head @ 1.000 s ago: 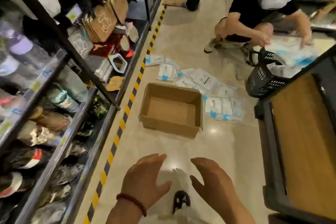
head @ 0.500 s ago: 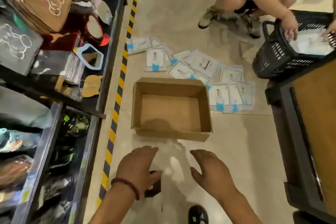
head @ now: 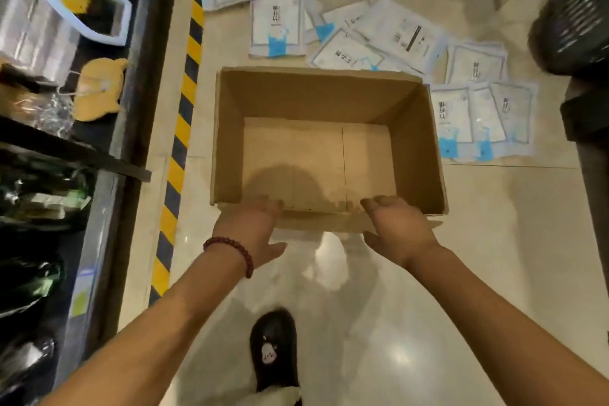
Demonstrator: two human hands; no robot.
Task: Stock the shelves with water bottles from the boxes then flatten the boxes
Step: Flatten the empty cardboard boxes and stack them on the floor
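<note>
Reaching down from the bottom of the view, both forearms stretch toward the cardboard box [head: 326, 142], which sits open and upright on the pale tiled floor [head: 478, 241]. The left hand [head: 252, 227] lies over the box's near wall toward its left corner, back of the hand up, thumb spread out below the wall's outer face; its fingertips are hidden over the rim, so whether they curl round the cardboard cannot be told. A string of dark red beads [head: 230, 250] circles that wrist. The right hand [head: 397, 226] meets the same near wall toward the box's right side, fingers bent at the rim and thumb splayed beneath; its grip on the cardboard also cannot be made out for certain. The two hands are well apart along that wall.

The box holds nothing inside; its bare bottom shows a shadow by the near wall. Beyond the box's far wall and to its right, white packets [head: 395, 33] with blue corners lie scattered on the floor. Left of the box runs a yellow and black striped line [head: 184, 102], and past it a dark shelf unit [head: 108, 175] with blurred goods. Right of the box stands a black basket [head: 573, 23]. Nearer than the box, a black shoe [head: 275, 349] rests on the floor between the arms.
</note>
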